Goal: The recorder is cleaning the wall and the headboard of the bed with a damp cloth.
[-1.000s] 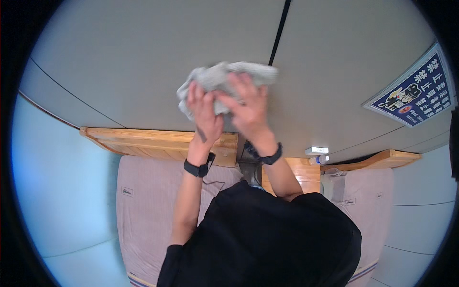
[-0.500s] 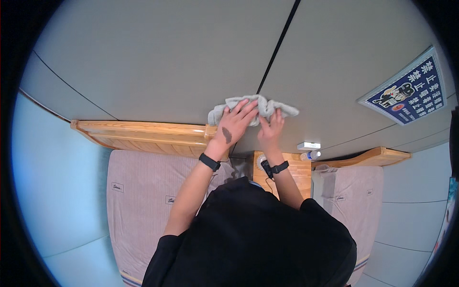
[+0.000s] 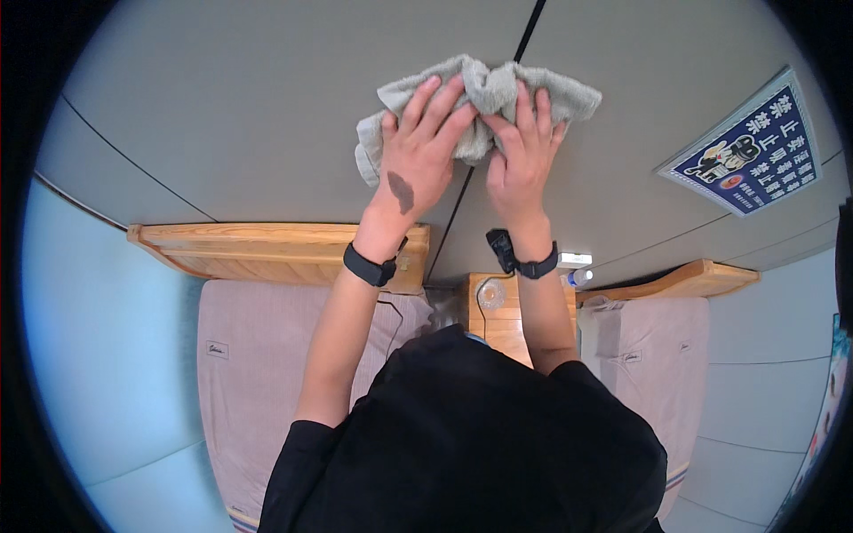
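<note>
A crumpled light-grey towel (image 3: 489, 84) lies against the grey wall, across its dark vertical seam. My left hand (image 3: 421, 142) presses on the towel's left part with its fingers spread, holding the cloth to the wall. On the right part, my right hand (image 3: 526, 147) does the same, its fingers bent a little and closer together. The middle of the towel is bunched up between the two hands. A black band (image 3: 370, 265) sits on my left wrist, and a black strap (image 3: 539, 263) with a small black device is on my right.
Below are a bed with a wooden headboard (image 3: 284, 240) at left and another bed (image 3: 653, 351) at right. Between them stands a wooden nightstand (image 3: 505, 330) with a clear glass dish (image 3: 491, 294), a bottle (image 3: 581, 277) and a white box (image 3: 576, 260). A blue sign (image 3: 746, 151) hangs at right.
Both hands have slid up the wall together with the towel, which now spreads wider. My arms are stretched further, and the glass dish shows more clearly.
</note>
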`<state>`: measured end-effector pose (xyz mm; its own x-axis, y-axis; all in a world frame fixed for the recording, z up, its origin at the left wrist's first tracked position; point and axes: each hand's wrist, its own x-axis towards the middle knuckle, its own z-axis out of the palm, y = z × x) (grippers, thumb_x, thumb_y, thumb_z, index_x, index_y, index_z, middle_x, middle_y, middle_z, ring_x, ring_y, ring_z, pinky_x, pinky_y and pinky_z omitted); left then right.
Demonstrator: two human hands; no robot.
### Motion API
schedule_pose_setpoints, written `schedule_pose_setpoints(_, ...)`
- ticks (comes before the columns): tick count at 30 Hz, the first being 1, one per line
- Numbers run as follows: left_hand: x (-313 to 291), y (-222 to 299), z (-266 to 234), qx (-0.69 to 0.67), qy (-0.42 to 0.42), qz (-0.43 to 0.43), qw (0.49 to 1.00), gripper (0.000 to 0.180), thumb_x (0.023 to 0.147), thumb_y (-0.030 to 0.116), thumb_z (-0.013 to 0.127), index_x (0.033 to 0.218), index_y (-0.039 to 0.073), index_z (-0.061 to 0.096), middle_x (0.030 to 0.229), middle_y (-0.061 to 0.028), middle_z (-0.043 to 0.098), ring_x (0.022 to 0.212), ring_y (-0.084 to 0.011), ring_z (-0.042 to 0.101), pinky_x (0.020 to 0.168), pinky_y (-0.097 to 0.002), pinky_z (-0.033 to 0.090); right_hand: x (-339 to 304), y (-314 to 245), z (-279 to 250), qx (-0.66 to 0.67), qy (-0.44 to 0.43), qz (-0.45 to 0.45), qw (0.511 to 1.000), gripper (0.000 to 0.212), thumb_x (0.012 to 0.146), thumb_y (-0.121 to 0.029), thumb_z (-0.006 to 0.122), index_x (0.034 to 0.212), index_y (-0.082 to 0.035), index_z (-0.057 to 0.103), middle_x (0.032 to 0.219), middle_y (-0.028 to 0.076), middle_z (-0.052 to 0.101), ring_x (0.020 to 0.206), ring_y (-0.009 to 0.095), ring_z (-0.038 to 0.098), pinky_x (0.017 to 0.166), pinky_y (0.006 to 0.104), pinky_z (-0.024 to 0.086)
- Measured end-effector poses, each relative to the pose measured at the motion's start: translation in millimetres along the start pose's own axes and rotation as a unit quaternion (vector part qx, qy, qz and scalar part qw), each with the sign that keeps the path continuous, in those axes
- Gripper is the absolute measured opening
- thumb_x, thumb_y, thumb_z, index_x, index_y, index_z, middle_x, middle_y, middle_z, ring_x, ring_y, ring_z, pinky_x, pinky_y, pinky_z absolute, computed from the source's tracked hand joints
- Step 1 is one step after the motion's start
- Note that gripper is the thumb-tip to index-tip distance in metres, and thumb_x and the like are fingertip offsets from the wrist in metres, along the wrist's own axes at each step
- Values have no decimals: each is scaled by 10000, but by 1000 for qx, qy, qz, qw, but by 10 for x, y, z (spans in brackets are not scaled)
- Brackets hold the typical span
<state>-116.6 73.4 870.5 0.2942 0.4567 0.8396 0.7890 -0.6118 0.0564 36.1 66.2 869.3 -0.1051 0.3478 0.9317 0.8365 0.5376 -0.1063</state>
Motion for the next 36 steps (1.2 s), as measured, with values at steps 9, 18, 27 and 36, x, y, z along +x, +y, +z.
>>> schedule_pose_setpoints(9, -1000, -254, 477, -21, -31, -45, 998, 481, 779, 17, 604, 1227, 188, 576, 1490, 10, 447, 1368, -251, 386, 916, -487, 349, -1158, 53, 613, 24, -23, -1, 999, 319, 780, -2, 629, 1044, -171, 685, 1410, 64, 547, 1345, 293, 449, 1122, 545, 258)
schedule_pose_setpoints(18, -2174, -194, 487, -144, -227, -140, 953, 466, 759, -40, 562, 1218, 38, 562, 1502, -116, 416, 1405, -327, 352, 1031, -544, 341, -2344, -161, 616, 160, -252, 83, 951, 527, 720, 122, 559, 1194, -79, 670, 1394, 192, 518, 1326, 388, 459, 1097, 533, 350)
schedule_pose_setpoints(27, -2728, -519, 300, -163, -222, -289, 917, 532, 681, -111, 495, 1186, 38, 562, 1442, -151, 470, 1406, -330, 373, 1103, -485, 279, -2229, -681, 823, 158, -384, 38, 909, 529, 747, -44, 613, 1263, -158, 635, 1396, 182, 514, 1303, 327, 484, 1088, 539, 332)
schedule_pose_setpoints(36, -3075, -1319, -32, -98, -95, -332, 933, 485, 673, -174, 417, 1097, 14, 559, 1381, -218, 512, 1379, -418, 384, 1137, -517, 300, -2089, -1411, 1596, 237, -367, 2, 899, 497, 778, -56, 604, 1267, -144, 615, 1403, 156, 511, 1308, 302, 478, 1085, 520, 332)
